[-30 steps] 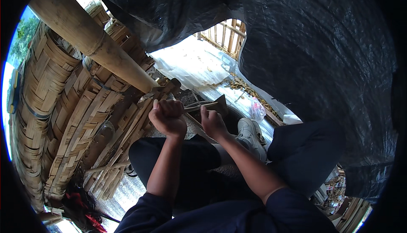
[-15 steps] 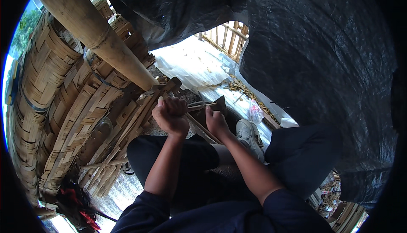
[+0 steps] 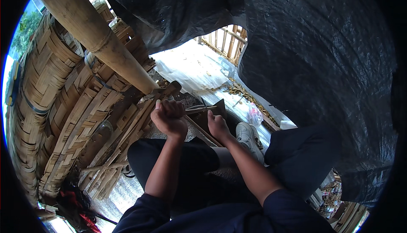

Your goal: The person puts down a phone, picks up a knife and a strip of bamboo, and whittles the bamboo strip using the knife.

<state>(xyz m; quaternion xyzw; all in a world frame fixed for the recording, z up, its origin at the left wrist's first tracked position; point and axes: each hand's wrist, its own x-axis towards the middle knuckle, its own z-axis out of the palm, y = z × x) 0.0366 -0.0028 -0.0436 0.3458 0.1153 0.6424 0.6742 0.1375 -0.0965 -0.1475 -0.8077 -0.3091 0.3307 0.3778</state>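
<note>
Both my hands are up in front of my knees, a short gap apart. My left hand [image 3: 169, 119] is closed in a fist around one end of a thin, pale bamboo strip [image 3: 196, 111]. The strip runs across to my right hand [image 3: 218, 127], passing by its raised thumb. The fingers of that hand are curled closed, and what lies inside them is hidden. Just beyond the right hand is a dark, flat piece with a pointed corner [image 3: 221, 105]; its kind is unclear.
Split bamboo lengths [image 3: 137, 125] lie piled left of my knee. Rolled woven bamboo mats [image 3: 53, 101] stand at the left beside a thick bamboo pole [image 3: 97, 38]. Black plastic sheeting [image 3: 313, 59] hangs at the right. A small plastic bag [image 3: 255, 115] lies past my shoe [image 3: 248, 137].
My hands stay nearly in place, still close together. The visible strip between them has shifted slightly, and the view has tilted a little.
</note>
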